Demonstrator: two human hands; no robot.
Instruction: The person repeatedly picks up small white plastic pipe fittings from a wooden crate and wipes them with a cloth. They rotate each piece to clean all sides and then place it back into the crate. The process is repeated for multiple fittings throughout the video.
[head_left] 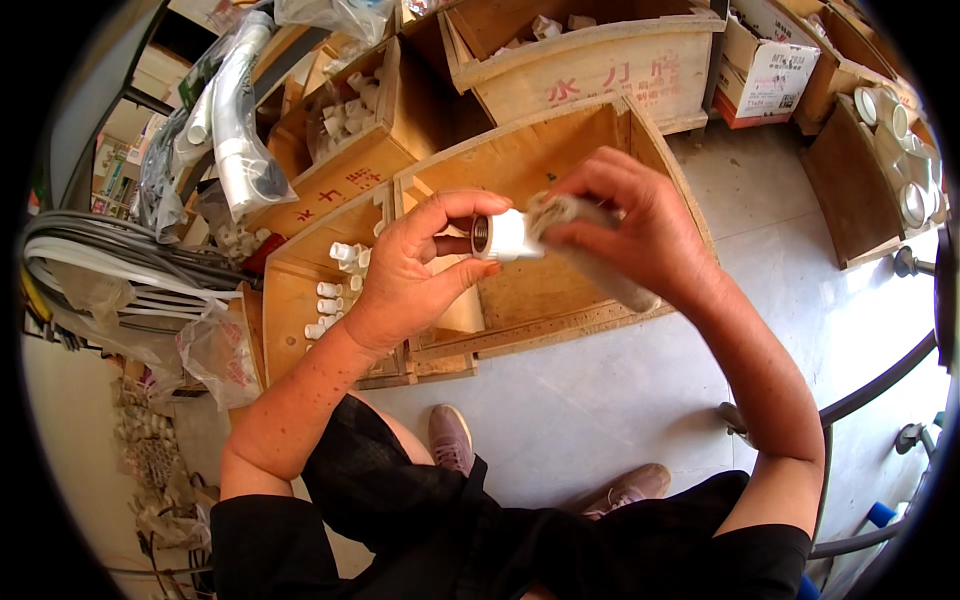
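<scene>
A white plastic pipe fitting (pixel 510 234) with a metal-threaded mouth is held up in front of me, its threaded end toward the left. My left hand (pixel 428 250) grips it between thumb and fingers. My right hand (pixel 630 220) is closed on a greyish cloth (pixel 590 250), which touches or nearly touches the fitting's right end; motion blurs it. Below both hands is a wooden bin (pixel 560 150) with a bare bottom. Left of it, several white pipe fittings (pixel 345 253) lie in a narrower wooden compartment.
More wooden boxes (pixel 600 75) with white fittings stand behind. Coiled grey and white pipes (pixel 120 250) and bagged white pipes (pixel 235 130) crowd the left. A box of large white fittings (pixel 870 190) is at the right, near a black chair leg (pixel 880 385). My shoes (pixel 450 440) are on the tiled floor.
</scene>
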